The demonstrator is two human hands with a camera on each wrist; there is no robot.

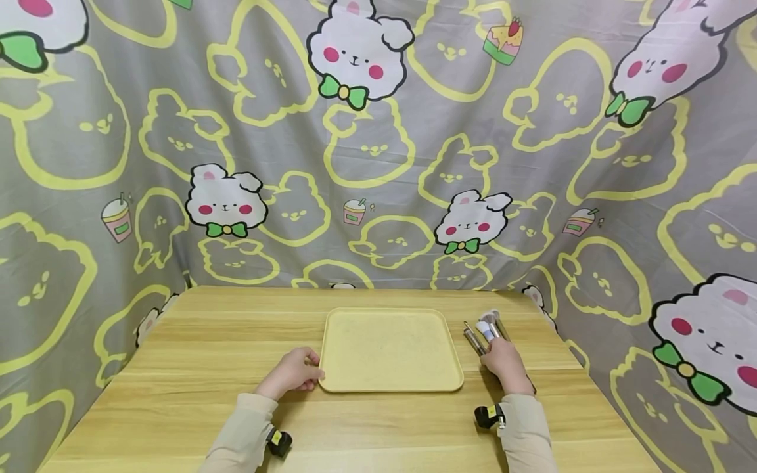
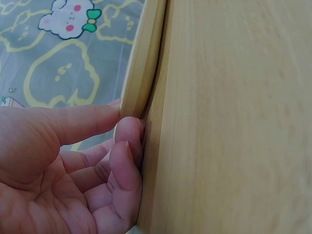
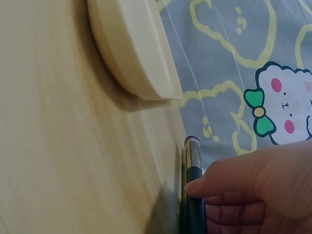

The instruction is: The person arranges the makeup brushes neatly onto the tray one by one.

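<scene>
A pale yellow rectangular tray (image 1: 390,351) lies flat on the wooden table. At its left edge, near the front corner, my left hand (image 1: 296,369) pinches the rim. In the left wrist view the thumb meets the tray's rim (image 2: 141,63) from above, with the curled fingertips (image 2: 129,139) low against its side. To the right of the tray, my right hand (image 1: 505,361) grips a bundle of makeup brushes (image 1: 486,330), bristle ends pointing away from me. The right wrist view shows the thumb pressed on one dark-handled makeup brush (image 3: 196,207); the palm hides much of the others.
The wood-grain table (image 1: 367,433) extends around the tray on all sides. A grey curtain (image 1: 378,138) with cartoon rabbits hangs behind the table and along both sides. Small black cameras (image 1: 279,443) are strapped at both wrists.
</scene>
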